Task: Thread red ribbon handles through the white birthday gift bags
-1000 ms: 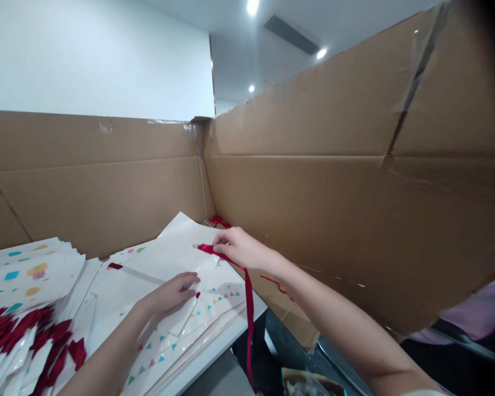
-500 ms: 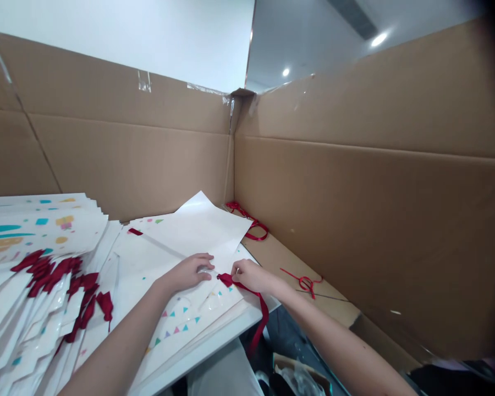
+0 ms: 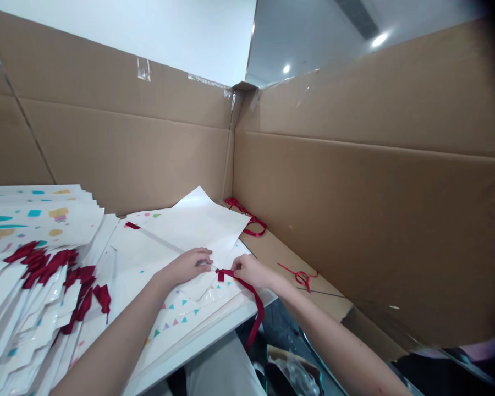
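A dark red ribbon [image 3: 253, 300] runs from a white printed sheet [image 3: 177, 316] to my right hand [image 3: 251, 270], whose thumb and fingers pinch it. Its long tail hangs past the table's front edge, and a short end lies on the paper. Just left of the ribbon, my left hand [image 3: 187, 265] rests on the paper with bent fingers, a gap showing between thumb and forefinger. Beneath and behind the hands spreads a large white sheet [image 3: 198, 220] with a raised corner. A short red strip [image 3: 132, 225] shows at its left side.
Stacked white printed pieces with red ribbon knots [image 3: 60, 267] cover the left side. Cardboard walls [image 3: 148, 148] enclose the back and right. Loose red ribbon [image 3: 253, 225] and a red cord loop [image 3: 303, 279] lie on the cardboard ledge. Below the table edge stands a box holding clear plastic [image 3: 297, 374].
The short ribbon end on the paper now hangs downward instead of lying sideways. My right hand still pinches the ribbon, and my left hand has barely moved. The view has tilted slightly.
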Motion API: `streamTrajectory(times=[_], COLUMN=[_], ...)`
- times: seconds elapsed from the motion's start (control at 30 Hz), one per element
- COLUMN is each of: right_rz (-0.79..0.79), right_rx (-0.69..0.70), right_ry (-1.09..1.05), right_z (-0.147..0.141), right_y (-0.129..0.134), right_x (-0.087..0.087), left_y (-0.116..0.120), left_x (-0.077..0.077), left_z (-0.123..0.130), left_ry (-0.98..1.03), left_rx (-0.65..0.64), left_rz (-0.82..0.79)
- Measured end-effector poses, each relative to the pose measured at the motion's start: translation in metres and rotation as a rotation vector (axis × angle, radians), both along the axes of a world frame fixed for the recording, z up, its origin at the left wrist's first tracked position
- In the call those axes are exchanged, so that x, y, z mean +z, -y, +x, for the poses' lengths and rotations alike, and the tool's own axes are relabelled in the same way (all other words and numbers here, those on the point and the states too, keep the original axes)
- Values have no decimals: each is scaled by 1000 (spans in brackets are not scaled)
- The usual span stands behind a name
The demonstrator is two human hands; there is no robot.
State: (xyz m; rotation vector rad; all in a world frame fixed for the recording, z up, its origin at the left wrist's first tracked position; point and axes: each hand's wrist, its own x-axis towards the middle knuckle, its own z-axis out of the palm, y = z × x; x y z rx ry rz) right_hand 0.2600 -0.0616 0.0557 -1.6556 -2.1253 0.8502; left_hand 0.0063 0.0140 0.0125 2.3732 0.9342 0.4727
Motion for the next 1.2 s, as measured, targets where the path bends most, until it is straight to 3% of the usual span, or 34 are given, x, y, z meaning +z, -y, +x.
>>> streamTrajectory(times=[0.47,0.77,0.93,1.2], right_rz=[67,109,128,85], right_rx=[-11,15,63,23], right_ry=[-44,28,1,-65], right_z=[-2,-2,-6,-4], right_y=[-1,4,2,-1], right_x=[-11,-6,-9,-14], left_y=[-2,1,3,2], left_x=[-2,-2,-1,-1], left_z=[2,4,5,12], left_ry=[-35,-81,-107,-84], left_rx=[-16,-33,-42,-75], left_rz=[63,237,223,256])
